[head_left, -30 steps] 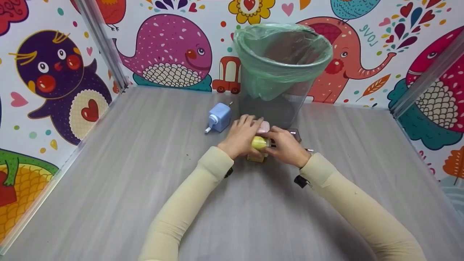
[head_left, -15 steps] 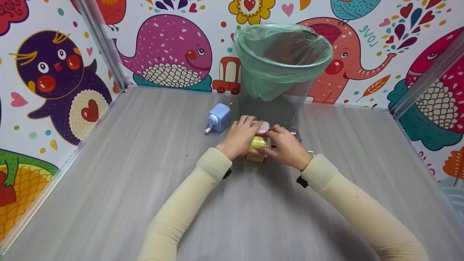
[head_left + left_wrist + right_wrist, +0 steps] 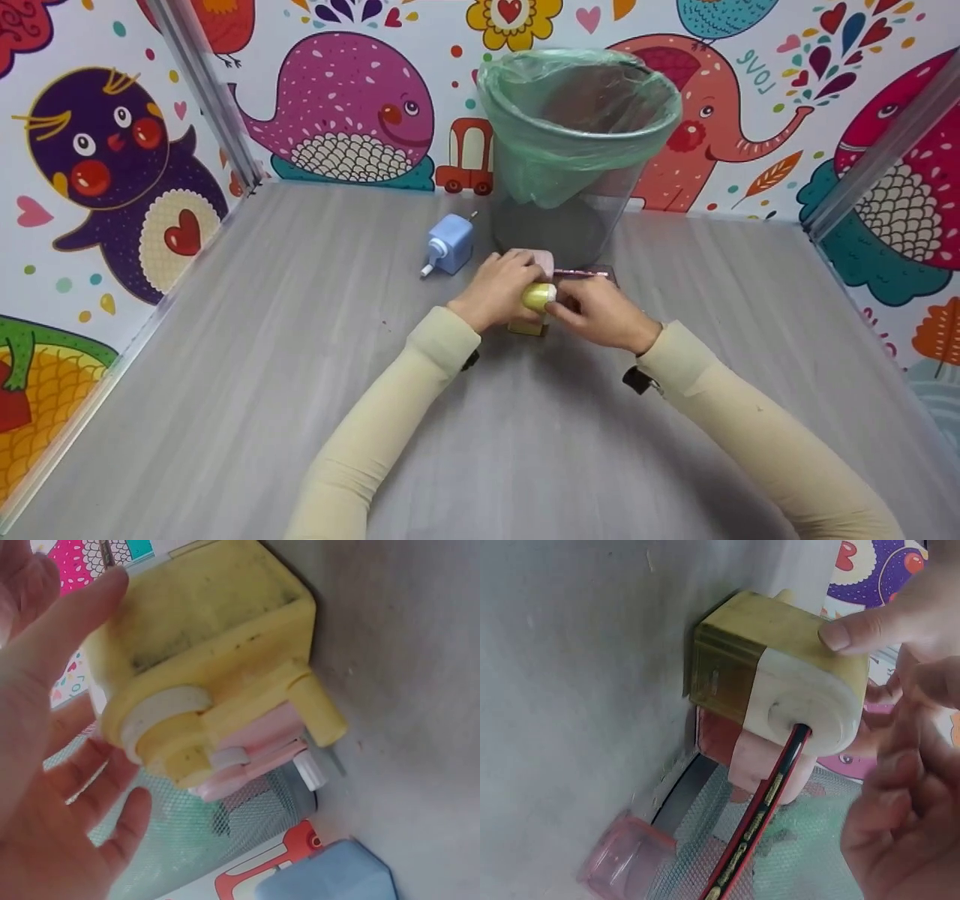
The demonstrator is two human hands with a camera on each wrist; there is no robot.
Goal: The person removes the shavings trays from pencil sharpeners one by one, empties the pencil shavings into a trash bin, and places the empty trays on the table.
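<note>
One yellow sharpener (image 3: 776,675), one pink sharpener (image 3: 541,261), one blue sharpener (image 3: 452,244): three in all. Pencils (image 3: 771,791): at least one, total unclear. One lined bin (image 3: 585,136), one clear container (image 3: 626,859). One left hand (image 3: 499,290), one right hand (image 3: 606,311).

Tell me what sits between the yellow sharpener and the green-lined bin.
The pink sharpener, partly hidden, sits between the yellow sharpener and the green-lined bin; the left wrist view shows it.

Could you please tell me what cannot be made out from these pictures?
Tip of the front pencil, right wrist view: hidden inside the yellow sharpener.
Its far end, right wrist view: cut off by the bottom edge.
Its gold lettering, right wrist view: too blurred to read.
Inside bottom of the green bag, head view: hidden by its near side.
</note>
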